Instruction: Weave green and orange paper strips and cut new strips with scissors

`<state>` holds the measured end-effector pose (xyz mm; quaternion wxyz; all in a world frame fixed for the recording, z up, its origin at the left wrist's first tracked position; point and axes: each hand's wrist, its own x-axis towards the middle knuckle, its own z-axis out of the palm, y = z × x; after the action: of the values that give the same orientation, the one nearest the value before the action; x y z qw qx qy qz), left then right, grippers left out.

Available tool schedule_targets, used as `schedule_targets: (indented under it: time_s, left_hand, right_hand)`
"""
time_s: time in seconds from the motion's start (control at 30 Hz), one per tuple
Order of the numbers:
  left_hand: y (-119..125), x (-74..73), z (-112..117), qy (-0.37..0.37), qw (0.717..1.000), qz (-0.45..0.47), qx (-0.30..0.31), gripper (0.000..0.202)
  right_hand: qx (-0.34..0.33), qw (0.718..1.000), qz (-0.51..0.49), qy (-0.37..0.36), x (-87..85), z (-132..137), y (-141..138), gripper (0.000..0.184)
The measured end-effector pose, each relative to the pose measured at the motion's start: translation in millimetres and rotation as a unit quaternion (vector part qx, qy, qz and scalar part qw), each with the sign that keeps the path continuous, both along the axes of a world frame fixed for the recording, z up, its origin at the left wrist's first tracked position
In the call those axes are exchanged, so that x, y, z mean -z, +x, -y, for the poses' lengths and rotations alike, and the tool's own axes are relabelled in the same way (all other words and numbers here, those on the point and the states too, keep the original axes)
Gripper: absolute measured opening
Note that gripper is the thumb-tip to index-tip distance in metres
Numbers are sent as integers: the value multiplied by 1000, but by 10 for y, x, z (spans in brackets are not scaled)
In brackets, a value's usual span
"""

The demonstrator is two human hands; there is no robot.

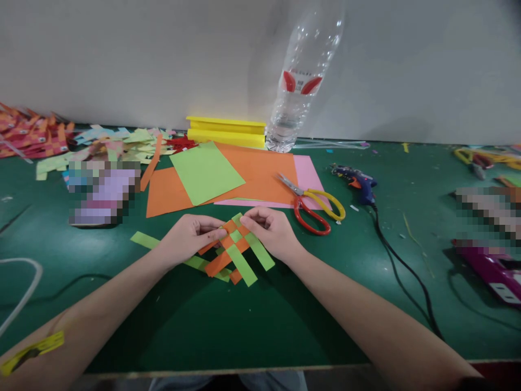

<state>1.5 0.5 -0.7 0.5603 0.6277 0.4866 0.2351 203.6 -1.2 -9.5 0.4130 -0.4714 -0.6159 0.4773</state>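
Observation:
A small weave of green and orange paper strips (234, 251) lies on the green table (252, 320) in front of me. My left hand (188, 237) pinches its left edge, fingers closed on the strips. My right hand (272, 231) pinches the upper right corner of the weave, fingers curled over a green strip. A long green strip (143, 239) sticks out to the left under my left wrist.
Behind the weave lie orange (260, 174), green (205, 171) and pink (309, 174) paper sheets, with red-and-yellow scissors (315, 209). A clear plastic bottle (299, 81) and a yellow paper stack (226, 131) stand at the back. A glue gun (358, 182) with its cord lies right. Paper scraps (101, 144) pile up at left.

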Motion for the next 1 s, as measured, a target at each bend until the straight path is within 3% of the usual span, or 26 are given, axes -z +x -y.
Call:
schedule_targets:
  time_s: [0.17, 0.37, 0.73, 1.0]
  left_hand:
    - [-4, -14, 2, 16, 1000, -11, -20, 25]
    - [13, -29, 2, 97, 993, -43, -51, 31]
    - [1, 17, 31, 197, 978, -67, 31, 34]
    - [6, -10, 25, 160, 984, -56, 47, 26]
  right_hand:
    - [-39, 999, 3, -21, 3, -20, 25, 22]
    - [-72, 997, 40, -9, 81, -36, 35, 24]
    - [-129, 989, 70, -13, 27, -9, 26, 22]
    - [-139, 988, 59, -12, 29, 0, 22, 20]
